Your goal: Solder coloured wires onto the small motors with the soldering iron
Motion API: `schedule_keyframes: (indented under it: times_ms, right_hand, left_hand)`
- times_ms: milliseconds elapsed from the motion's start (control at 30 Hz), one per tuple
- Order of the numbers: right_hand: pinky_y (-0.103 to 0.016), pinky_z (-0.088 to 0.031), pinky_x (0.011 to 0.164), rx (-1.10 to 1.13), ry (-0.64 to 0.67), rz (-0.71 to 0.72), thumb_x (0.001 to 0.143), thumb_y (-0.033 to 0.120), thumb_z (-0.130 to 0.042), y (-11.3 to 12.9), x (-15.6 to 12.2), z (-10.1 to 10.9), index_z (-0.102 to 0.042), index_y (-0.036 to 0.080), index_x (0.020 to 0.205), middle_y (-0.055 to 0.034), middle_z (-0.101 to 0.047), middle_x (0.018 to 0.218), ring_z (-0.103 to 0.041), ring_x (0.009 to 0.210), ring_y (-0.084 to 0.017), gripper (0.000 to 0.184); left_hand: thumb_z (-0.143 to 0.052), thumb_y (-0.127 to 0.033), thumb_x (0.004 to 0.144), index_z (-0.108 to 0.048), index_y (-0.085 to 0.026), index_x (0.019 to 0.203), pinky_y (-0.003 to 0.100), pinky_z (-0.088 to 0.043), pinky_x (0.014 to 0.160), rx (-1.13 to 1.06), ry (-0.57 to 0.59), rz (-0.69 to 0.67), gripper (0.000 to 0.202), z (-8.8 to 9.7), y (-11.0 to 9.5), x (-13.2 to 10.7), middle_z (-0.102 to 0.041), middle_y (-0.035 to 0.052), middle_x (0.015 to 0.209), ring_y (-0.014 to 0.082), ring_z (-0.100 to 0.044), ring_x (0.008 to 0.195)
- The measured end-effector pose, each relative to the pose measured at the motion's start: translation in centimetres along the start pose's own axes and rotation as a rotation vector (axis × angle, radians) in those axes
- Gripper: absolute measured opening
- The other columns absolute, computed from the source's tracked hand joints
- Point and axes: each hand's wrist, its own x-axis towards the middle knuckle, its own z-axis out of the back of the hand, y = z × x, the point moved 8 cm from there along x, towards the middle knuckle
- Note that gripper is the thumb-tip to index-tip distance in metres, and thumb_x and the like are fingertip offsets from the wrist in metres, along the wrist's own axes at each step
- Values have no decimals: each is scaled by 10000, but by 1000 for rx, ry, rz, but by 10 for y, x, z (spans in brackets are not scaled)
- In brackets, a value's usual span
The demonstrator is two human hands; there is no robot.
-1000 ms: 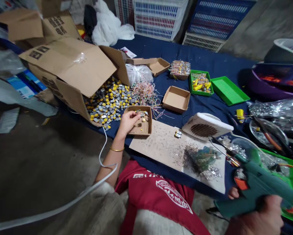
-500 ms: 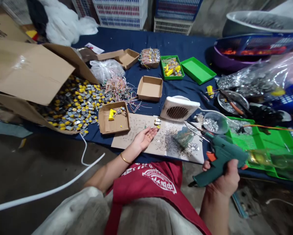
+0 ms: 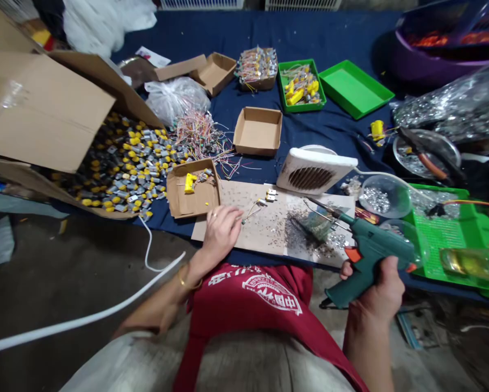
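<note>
My right hand point(image 3: 377, 296) grips a green gun-shaped soldering tool point(image 3: 362, 250) by its handle, its metal tip pointing left over a speckled cardboard sheet point(image 3: 264, 226). My left hand point(image 3: 222, 231) rests palm down on the left end of that sheet, fingers curled and pinching thin wires point(image 3: 250, 211) that lead to a small motor part point(image 3: 271, 195). Just beyond the hand sits a small open cardboard box point(image 3: 193, 188) with a yellow part inside.
A big cardboard carton point(image 3: 44, 109) spills several yellow-capped motors point(image 3: 125, 163) at left. Loose wires point(image 3: 201, 136), empty boxes point(image 3: 258, 130), green trays point(image 3: 354, 87), a white fan point(image 3: 315, 171) and bowls of metal bits point(image 3: 385, 196) lie on the blue cloth. A white cable point(image 3: 85, 321) crosses the floor.
My left hand turned from palm up to palm down and took hold of the wires at the sheet's left end. The view tilted down and closer; my right hand kept holding the tool.
</note>
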Motion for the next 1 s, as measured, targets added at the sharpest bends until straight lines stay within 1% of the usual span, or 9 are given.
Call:
schedule_keyframes:
  times_ms: [100,200,300,433,533,667,733,867,1000]
  right_hand:
    - [-290,-417,291,-5,9,1,641,729,-770,2,-4,-5,-656,149,936,-10,-678,672,-527,358,-150,660]
    - [-298,-416,294,1,28,6,660,730,-751,3,-6,-4,-659,146,959,-26,-688,690,-528,363,-156,663]
    - [-296,-400,286,2,10,5,671,724,-742,2,-7,4,-649,124,1006,-44,-694,700,-520,354,-157,693]
    - [-282,-397,279,7,-28,-8,643,729,-765,0,-6,13,-630,122,1003,-29,-678,674,-515,342,-149,719]
    - [-281,-417,286,4,-42,-4,625,736,-779,0,-5,15,-625,120,964,-33,-681,661,-528,340,-152,719]
    - [-278,-426,292,-8,-39,-2,628,736,-786,1,-4,11,-619,118,943,-32,-672,642,-538,347,-155,713]
    - [-280,-430,290,-19,-33,-12,641,732,-777,0,-4,8,-616,127,938,-19,-662,630,-538,348,-155,694]
    - [-305,-442,280,-34,-57,-52,572,735,-802,-6,-4,4,-608,162,901,14,-637,575,-522,329,-166,689]
    - [-305,-442,286,-41,-24,-52,624,725,-771,-7,-6,-1,-621,162,909,5,-651,595,-527,339,-164,649]
  left_hand:
    - [-553,-210,980,-723,-196,1022,496,-373,1048,242,109,-135,175,-20,-18,49,-728,101,1128,274,-577,1119]
    - [-547,-180,964,-722,-180,977,470,-346,1022,356,375,-186,176,-54,-25,82,-730,99,1077,278,-569,1089]
    - [-579,-164,913,-730,-166,909,454,-339,986,398,606,-166,151,-81,-20,93,-736,108,1023,287,-589,1059]
    - [-600,-255,907,-754,-179,824,443,-365,954,313,763,-24,191,-96,-4,91,-747,93,882,270,-654,923]
    - [-598,-263,921,-747,-183,752,462,-373,963,303,687,52,239,-89,6,90,-738,101,822,284,-666,894]
    - [-585,-218,943,-733,-185,841,488,-345,1024,269,345,2,182,-55,1,85,-734,109,953,291,-631,999]
    - [-585,-235,961,-718,-197,906,486,-333,1047,261,231,-39,149,-42,-7,73,-718,91,1000,275,-603,1028]
    - [-667,-285,927,-702,-187,896,522,-328,1048,388,251,-92,109,-50,-19,48,-674,110,1008,306,-550,1068]
    - [-632,-168,916,-708,-184,878,551,-326,1054,447,314,-143,86,-67,-22,37,-660,126,1035,317,-529,1092]
